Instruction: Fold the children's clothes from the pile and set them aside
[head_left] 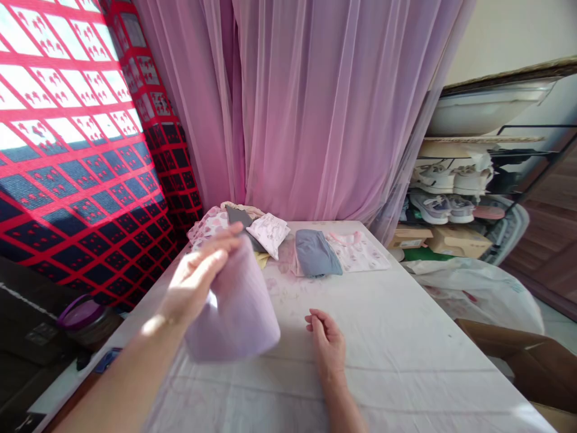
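Note:
My left hand (pixel 197 278) grips the top edge of a lilac cloth garment (pixel 235 307), which hangs in a loose tube above the table. My right hand (pixel 327 343) rests on the white-covered table (pixel 383 355), fingers slightly curled, holding nothing. Beyond the hands lie a folded blue-grey garment (pixel 316 253), a flat pale pink-trimmed garment (pixel 360 252), and a small folded white patterned garment (pixel 269 234). A dark grey cloth (pixel 238 218) and a pink floral cloth (pixel 208 225) sit in the pile at the far left corner, partly behind my left hand.
A sheer pink curtain (pixel 297 108) hangs behind the table, and a red-and-navy patterned cloth (pixel 76 174) covers the left side. A shoe rack (pixel 451 192) with sneakers and a white plastic bag (pixel 478 294) stand right; a cardboard box flap (pixel 527 367) lies at lower right.

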Motion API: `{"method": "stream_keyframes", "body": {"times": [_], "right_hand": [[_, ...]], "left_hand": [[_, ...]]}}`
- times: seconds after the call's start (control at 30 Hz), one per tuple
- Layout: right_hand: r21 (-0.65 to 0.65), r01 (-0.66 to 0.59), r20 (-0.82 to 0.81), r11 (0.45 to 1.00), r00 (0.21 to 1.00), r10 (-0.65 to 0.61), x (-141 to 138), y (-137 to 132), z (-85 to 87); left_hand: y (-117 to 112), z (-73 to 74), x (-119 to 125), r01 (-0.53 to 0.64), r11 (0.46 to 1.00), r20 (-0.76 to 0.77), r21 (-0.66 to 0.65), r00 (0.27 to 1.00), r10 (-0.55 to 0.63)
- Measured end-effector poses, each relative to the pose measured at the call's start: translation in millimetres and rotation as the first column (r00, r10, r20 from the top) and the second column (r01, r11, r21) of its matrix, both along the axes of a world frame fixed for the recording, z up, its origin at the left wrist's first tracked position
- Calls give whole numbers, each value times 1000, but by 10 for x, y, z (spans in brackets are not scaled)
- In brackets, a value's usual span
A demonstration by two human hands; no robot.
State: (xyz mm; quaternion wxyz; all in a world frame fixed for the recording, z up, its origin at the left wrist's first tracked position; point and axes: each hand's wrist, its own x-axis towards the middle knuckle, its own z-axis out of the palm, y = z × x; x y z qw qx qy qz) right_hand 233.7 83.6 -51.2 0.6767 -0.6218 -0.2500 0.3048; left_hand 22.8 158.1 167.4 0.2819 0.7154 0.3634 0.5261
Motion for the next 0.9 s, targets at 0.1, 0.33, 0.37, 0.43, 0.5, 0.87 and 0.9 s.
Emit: {"method": "stream_keyframes", "body": {"times": [0.1, 0.33, 0.37, 0.43, 0.5, 0.87, 0.9], "right_hand": [[11, -6, 17, 1000, 1000, 6, 6, -8, 6], [-23, -27, 32, 999, 999, 27, 18, -24, 42], [-20, -27, 34, 999, 999, 27, 19, -23, 40], [-17, -24, 40, 1000, 999, 24, 20, -21, 34], [-16, -24, 48, 1000, 999, 25, 22, -21, 32], [-46, -29, 49, 999, 998, 31, 39, -34, 74], [-49, -27, 47, 998, 998, 30, 41, -33, 74]], "left_hand": [[-72, -592, -89, 52, 944, -56, -326, 996, -74], [251, -1444, -536, -343, 868, -480, -358, 865, 143], [275, -1493, -587, -385, 860, -578, -336, 805, 134], [302, -1546, -661, -411, 857, -725, -312, 685, 64], [319, -1550, -707, -390, 862, -797, -323, 603, -26], [488, -1109, -779, -392, 882, -787, -261, 616, 41], [521, -1002, -776, -412, 883, -755, -224, 647, 110]]}}
